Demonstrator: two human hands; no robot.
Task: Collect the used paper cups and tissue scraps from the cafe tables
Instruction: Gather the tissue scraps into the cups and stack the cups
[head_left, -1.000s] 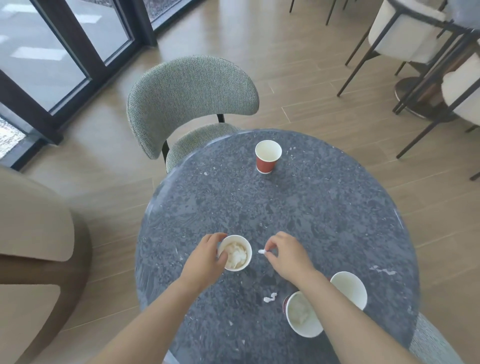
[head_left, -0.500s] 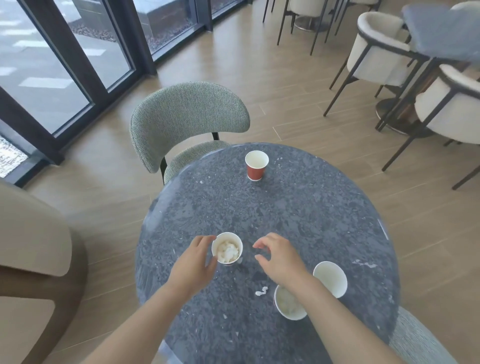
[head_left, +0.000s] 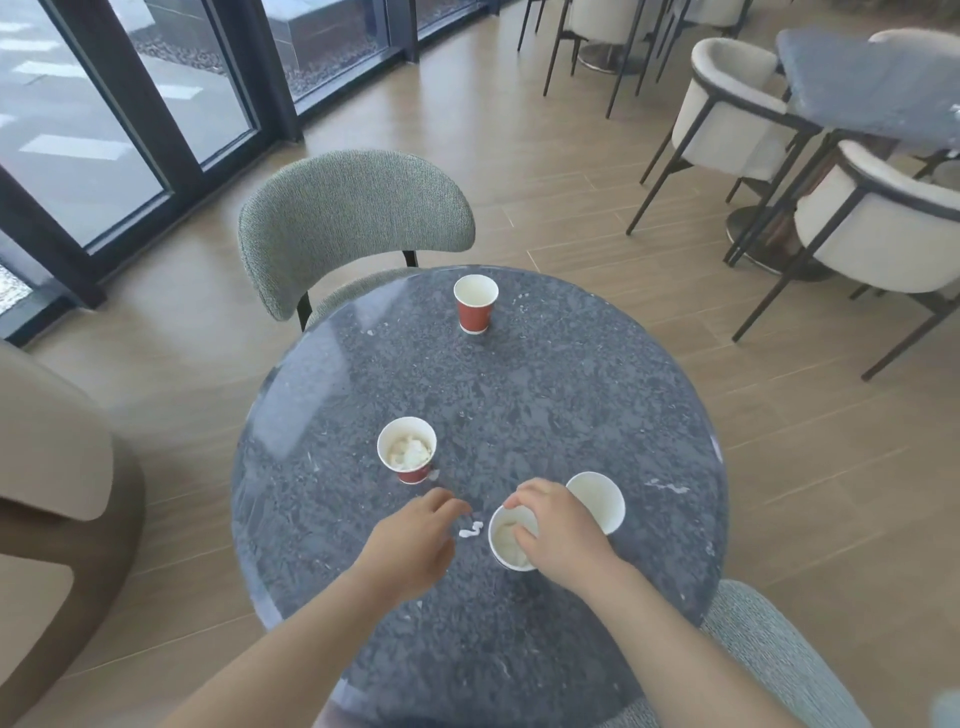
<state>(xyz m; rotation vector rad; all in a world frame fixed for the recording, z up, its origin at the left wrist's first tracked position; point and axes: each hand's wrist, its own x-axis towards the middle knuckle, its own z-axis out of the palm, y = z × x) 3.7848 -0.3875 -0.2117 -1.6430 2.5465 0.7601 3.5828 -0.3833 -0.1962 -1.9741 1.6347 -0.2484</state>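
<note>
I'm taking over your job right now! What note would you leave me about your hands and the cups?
Left hand: holds nothing, beside the scrap.
Right hand: grips the near cup, tissue inside.
Middle cup also holds tissue. Side cup and far cup stand on the table.
Done: tissue is in two cups.
Left: scrap, all four cups.

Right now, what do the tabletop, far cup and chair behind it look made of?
Tabletop: polished stone or terrazzo-like composite; dark grey with pale flecks, glossy reflections.
Far cup: probably paper; matte red wall, white inside, thin rim.
Chair: woven grey-green fabric, textured; dark legs, likely metal.
</note>
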